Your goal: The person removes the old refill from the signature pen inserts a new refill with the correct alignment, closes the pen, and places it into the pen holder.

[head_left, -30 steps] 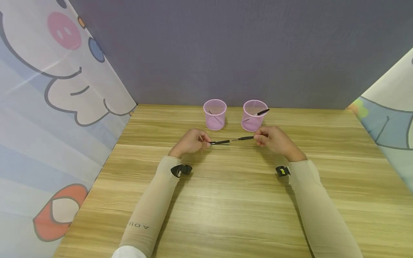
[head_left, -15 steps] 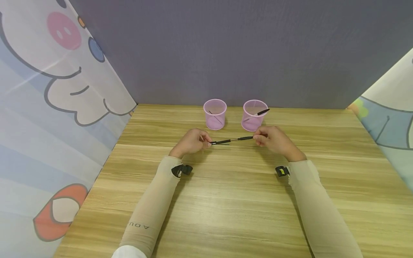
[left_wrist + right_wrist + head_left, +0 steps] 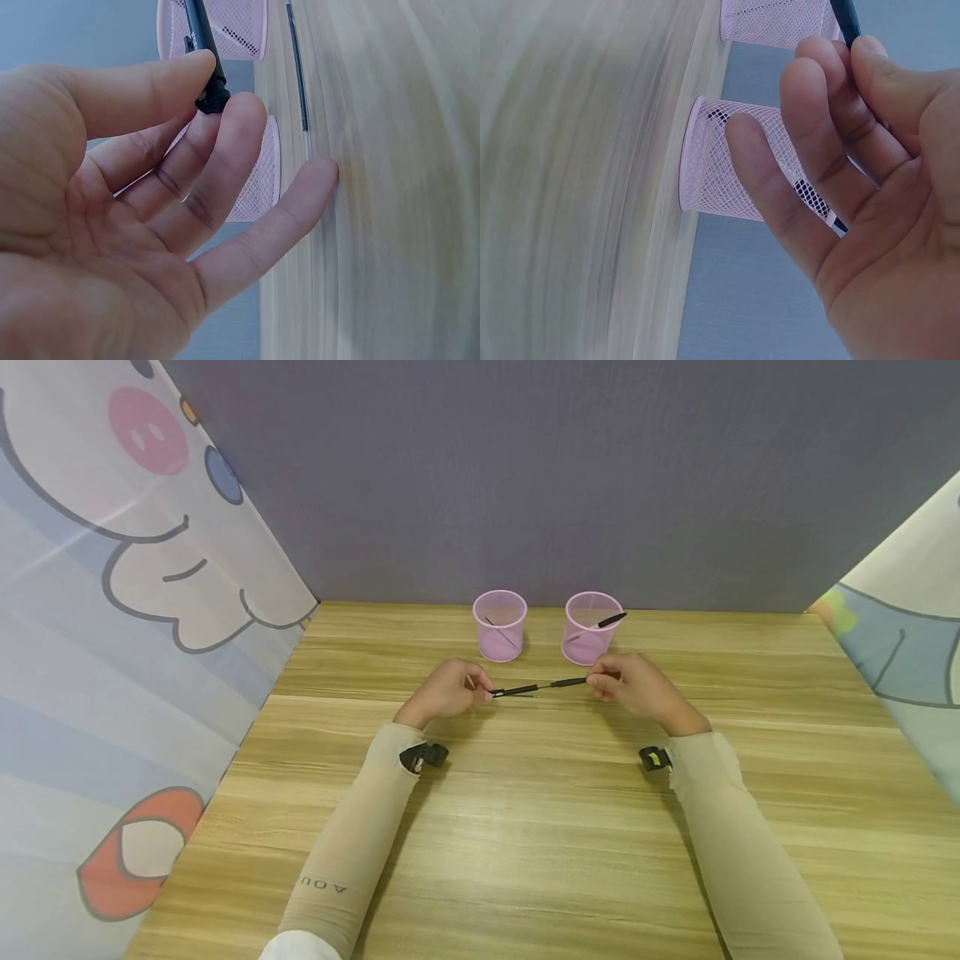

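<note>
Between thumb and fingertips, my left hand (image 3: 447, 688) pinches a black pen barrel (image 3: 519, 690) with a clip, also seen in the left wrist view. My right hand (image 3: 628, 683) pinches a black tapered pen section (image 3: 567, 682); a thin rod from it meets the barrel's open end. Both parts are nearly in line, above the wooden table (image 3: 525, 827). A dark pen refill (image 3: 298, 67) with a clear end lies on the tabletop beneath the barrel. The left little finger is stretched out close to the refill's end. Fingers hide the outer end of the right-hand part.
Two pink mesh cups stand at the back. The left cup (image 3: 491, 647) contains a thin dark stick; the right cup (image 3: 576, 652) has a black-ended pen (image 3: 612, 620) leaning over its rim. A grey wall (image 3: 562, 485) rises behind them.
My right hand has shifted slightly left and my left hand slightly right. The gap between the rod's tip and the barrel has closed; the rod now reaches the barrel's end.
</note>
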Action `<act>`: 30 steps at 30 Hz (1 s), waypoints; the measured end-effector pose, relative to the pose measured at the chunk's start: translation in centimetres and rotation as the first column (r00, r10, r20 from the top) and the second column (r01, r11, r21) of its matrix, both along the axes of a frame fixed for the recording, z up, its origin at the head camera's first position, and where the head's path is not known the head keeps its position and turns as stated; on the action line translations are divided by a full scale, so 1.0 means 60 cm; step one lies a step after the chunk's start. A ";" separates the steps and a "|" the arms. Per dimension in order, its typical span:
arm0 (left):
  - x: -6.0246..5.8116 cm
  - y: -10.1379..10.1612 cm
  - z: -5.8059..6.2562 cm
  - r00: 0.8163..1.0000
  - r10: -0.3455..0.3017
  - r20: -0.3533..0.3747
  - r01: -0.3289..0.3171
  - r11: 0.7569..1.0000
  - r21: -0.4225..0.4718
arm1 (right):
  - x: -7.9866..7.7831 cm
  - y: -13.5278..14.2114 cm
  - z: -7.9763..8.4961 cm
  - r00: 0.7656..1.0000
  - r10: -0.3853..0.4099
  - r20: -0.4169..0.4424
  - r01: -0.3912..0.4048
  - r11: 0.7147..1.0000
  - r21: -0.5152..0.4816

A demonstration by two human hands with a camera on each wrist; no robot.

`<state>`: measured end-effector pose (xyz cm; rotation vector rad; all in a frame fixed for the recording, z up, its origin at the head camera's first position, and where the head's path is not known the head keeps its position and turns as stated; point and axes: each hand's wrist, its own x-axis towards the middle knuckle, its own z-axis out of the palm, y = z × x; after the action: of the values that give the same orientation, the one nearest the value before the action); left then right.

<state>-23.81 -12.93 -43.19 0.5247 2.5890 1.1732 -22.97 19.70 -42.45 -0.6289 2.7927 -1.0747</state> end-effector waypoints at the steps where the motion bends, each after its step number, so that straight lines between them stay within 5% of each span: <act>1: 0.000 0.000 0.000 1.000 0.001 0.000 -0.001 1.000 0.001 | 0.000 0.000 0.000 1.000 0.002 -0.001 -0.002 1.000 -0.001; 30: 0.001 0.006 -0.003 1.000 -0.028 -0.001 0.028 0.999 0.020 | -0.001 -0.009 -0.004 1.000 0.018 -0.025 -0.018 1.000 0.000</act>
<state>-23.75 -12.56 -43.37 0.5638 2.5650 1.1907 -23.04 19.17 -42.72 -0.6704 2.8022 -1.0717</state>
